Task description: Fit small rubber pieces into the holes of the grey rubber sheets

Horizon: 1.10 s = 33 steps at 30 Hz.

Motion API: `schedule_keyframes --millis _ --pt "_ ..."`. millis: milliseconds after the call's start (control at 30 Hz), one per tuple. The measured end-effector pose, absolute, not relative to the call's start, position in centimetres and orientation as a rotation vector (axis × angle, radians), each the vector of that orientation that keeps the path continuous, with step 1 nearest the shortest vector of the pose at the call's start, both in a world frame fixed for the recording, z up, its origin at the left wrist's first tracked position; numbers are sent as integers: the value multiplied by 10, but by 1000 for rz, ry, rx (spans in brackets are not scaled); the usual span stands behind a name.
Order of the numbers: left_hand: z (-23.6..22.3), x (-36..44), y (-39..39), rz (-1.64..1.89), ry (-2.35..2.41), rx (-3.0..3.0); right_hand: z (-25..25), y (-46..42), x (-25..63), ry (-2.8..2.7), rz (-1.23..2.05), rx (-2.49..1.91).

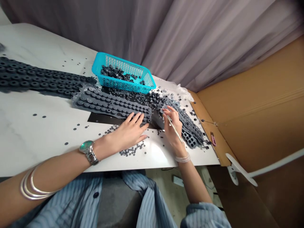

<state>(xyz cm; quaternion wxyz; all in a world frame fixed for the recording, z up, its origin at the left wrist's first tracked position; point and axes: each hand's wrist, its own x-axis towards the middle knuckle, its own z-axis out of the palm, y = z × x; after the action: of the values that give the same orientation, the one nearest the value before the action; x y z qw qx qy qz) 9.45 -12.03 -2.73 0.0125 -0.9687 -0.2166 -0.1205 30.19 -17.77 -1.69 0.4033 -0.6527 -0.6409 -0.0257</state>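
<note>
Left hand (129, 133) lies open, fingers spread apart, fingertips resting on the near edge of a gray rubber sheet (111, 106). Right hand (172, 125) has its fingers clamped on a thin stick (174, 129), just over a second, holed rubber sheet (191, 128). Loose rubber buttons (130, 150) dot the white table (35, 133); more fill a blue basket (97, 65).
</note>
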Motion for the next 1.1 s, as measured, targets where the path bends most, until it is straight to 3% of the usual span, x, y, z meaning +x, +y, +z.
schedule_keyframes --millis 167,533,867,1100 --pt "-26 93 -123 -417 -696 -2981 -22 -176 315 -1612 -29 -1703" --pt "-27 93 -125 -413 -703 -2897 -16 -167 288 -1831 433 -1485" --pt "-25 95 -128 -344 -682 -2858 -21 -158 285 -1888 316 -1529" --pt "-26 96 -127 -320 -692 -2906 -21 -154 285 -1767 24 -1564"
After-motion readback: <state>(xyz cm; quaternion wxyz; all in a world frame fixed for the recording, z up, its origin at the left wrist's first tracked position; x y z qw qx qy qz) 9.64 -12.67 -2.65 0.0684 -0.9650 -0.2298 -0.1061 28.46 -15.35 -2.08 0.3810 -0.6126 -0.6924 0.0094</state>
